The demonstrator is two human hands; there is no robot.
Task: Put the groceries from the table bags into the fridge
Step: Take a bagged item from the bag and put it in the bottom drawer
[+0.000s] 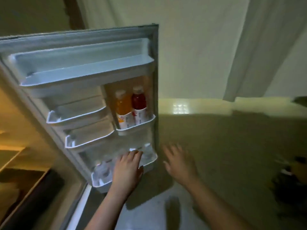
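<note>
Beside open fridge door (pixel 83 67), dim floor (pixel 232 146); both hands spread, empty: left (pixel 127 168), right (pixel 181 163).

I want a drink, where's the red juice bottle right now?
In the head view, the red juice bottle stands upright in the small right-hand door bin, just right of the orange juice bottle.

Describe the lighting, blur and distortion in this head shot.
Head view: dim room; warm yellow glow at far left beside the cool-lit fridge door; right hand smeared by motion blur, left hand sharper; orange bottle and red bottle soft; wide-angle lens bends the door edges; bright reflection patch on the floor.
</note>
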